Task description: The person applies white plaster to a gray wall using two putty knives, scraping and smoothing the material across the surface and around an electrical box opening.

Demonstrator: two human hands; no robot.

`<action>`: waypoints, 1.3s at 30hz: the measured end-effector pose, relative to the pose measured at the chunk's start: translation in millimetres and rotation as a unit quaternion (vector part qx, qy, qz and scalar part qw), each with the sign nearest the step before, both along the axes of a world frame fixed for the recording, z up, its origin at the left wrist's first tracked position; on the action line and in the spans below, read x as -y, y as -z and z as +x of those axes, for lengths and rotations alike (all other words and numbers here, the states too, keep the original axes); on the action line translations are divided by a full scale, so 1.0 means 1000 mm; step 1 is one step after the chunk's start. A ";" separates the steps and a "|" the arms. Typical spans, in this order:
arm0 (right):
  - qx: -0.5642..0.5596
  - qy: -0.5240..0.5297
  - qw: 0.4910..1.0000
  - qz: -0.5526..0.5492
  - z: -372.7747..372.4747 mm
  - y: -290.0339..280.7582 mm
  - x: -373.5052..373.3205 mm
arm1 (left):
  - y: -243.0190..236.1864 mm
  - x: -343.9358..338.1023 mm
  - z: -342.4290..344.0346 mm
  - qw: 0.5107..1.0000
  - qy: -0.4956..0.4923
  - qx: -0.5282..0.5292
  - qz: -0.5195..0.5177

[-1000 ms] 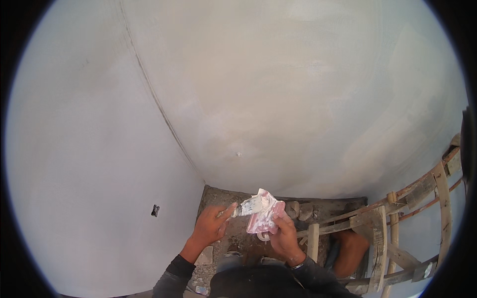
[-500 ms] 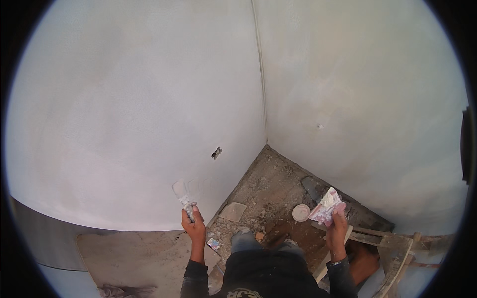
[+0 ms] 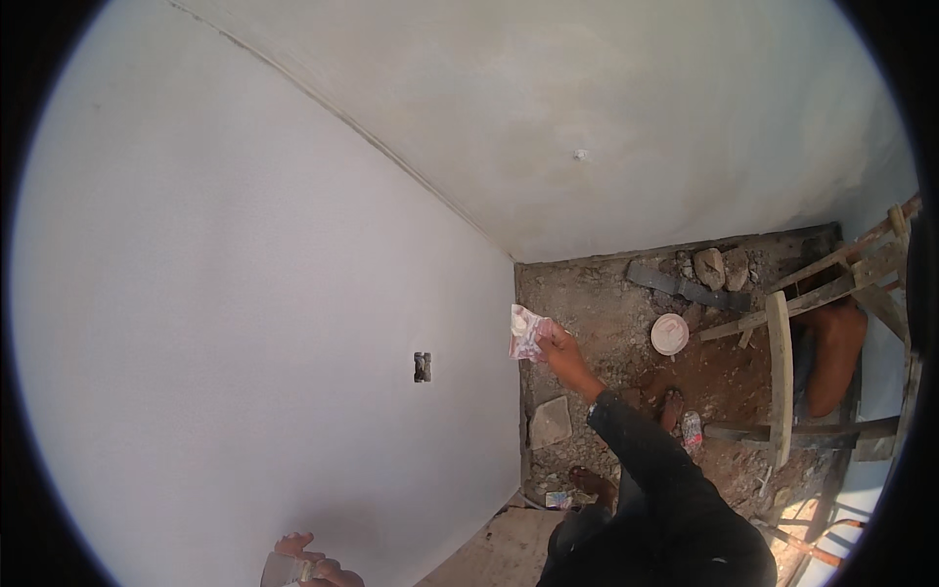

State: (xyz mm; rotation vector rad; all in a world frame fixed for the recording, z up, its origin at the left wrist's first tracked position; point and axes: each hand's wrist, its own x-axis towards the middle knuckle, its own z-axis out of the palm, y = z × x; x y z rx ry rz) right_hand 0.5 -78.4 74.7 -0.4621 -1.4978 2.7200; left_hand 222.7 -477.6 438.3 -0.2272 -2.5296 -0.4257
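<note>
At the lower edge on the left, my left hand (image 3: 331, 573) is closed on a putty knife (image 3: 282, 570), close to the white wall (image 3: 245, 323). Only part of the hand and blade shows. My right arm reaches forward, and my right hand (image 3: 561, 352) grips a pink-and-white piece smeared with white paste (image 3: 525, 333), which I cannot name more exactly. It is held near the foot of the left wall, by the corner. A small rectangular hole (image 3: 422, 367) is cut in that wall between my hands.
A round tub with pale contents (image 3: 670, 335) stands on the rubble-strewn floor. Behind it lie a grey strip (image 3: 688, 288) and stones (image 3: 710, 269). A wooden trestle (image 3: 780, 377) stands at right beside a brown rounded object (image 3: 834, 357). A flat slab (image 3: 551, 423) lies near my feet.
My view has turned, so the wall corner now slants to the upper left. My left hand with the putty knife has gone to the lower edge; my right hand appears nearer the left wall.
</note>
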 end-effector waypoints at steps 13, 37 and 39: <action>-0.196 0.132 0.925 0.298 -0.329 -0.015 0.005 | 0.088 0.061 -0.084 0.960 -0.177 -0.174 -0.127; -0.268 0.083 0.896 0.343 -0.152 0.057 0.147 | 0.084 -0.022 -0.174 0.949 -0.078 -0.185 -0.242; -0.258 0.042 0.902 0.344 -0.114 0.063 0.150 | 0.085 -0.026 -0.176 0.951 -0.073 -0.184 -0.239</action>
